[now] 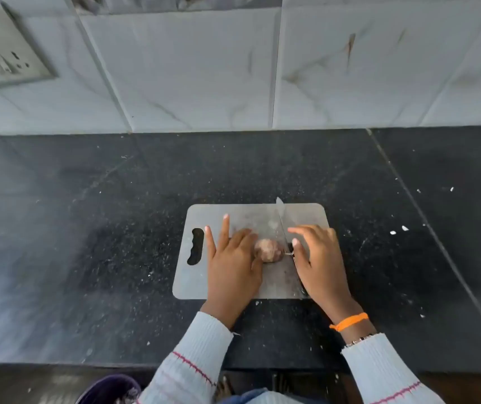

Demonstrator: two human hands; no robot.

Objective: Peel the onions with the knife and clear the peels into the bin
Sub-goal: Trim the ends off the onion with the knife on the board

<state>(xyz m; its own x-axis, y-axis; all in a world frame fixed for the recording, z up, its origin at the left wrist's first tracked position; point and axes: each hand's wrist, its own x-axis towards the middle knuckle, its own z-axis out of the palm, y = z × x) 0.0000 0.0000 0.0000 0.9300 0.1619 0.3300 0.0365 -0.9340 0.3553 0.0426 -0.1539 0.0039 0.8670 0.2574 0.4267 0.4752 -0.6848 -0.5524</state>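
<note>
A small brownish onion (268,250) lies on a steel cutting board (303,214) on the black counter. My left hand (233,263) holds the onion from its left side with thumb and curled fingers, while two fingers stick out straight. My right hand (318,263) holds the knife (282,225) by its dark handle, thumb along it and the other fingers reaching forward. The blade points away from me and stands against the onion's right end. Most of the handle is hidden under my right hand.
The board has a handle slot (196,249) at its left end. White specks are scattered over the counter (87,228). A tiled wall with a socket plate (3,53) rises behind. A dark purple container (108,389) shows at the bottom edge, below the counter.
</note>
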